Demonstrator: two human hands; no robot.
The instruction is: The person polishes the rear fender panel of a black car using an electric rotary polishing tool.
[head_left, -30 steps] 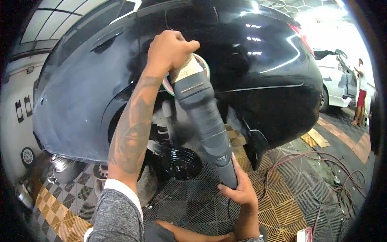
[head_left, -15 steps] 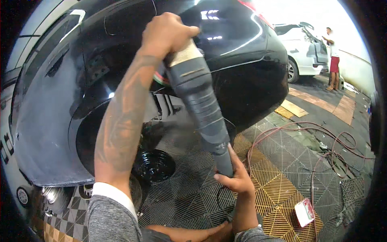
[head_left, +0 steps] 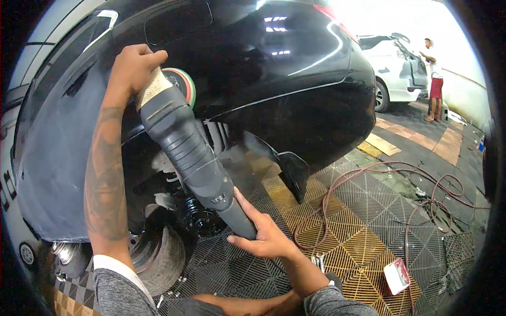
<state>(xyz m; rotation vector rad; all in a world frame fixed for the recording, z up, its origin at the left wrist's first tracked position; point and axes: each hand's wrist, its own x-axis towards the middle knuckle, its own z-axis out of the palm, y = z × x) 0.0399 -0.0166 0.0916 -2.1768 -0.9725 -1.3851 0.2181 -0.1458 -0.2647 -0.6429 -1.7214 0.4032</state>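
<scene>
A long dark grey car polisher (head_left: 184, 145) slants across my view, its tan-wrapped head against a black car body (head_left: 274, 58). My left hand (head_left: 136, 68) is closed over the head, with the fingers curled round its top. At the tail end my right hand (head_left: 263, 231) grips the body, thumb on one side and fingers on the other. The round pad (head_left: 182, 84), with a red and green rim, shows beside the head at the panel above the wheel arch; whether it spins I cannot tell. Left of it, the dark paintwork looks dull and hazy.
A loose tyre (head_left: 163, 263) lies below the wheel arch. A dark red hose (head_left: 369, 166) coils over the grid floor tiles (head_left: 337, 263) at right, near a small white and red container (head_left: 397, 276). Another person (head_left: 435, 79) stands by a white car (head_left: 392, 68) at the far right.
Both my hands have moved left with the polisher, its head dropping a little lower along the panel. More of its pad shows, and the tyre has come into view.
</scene>
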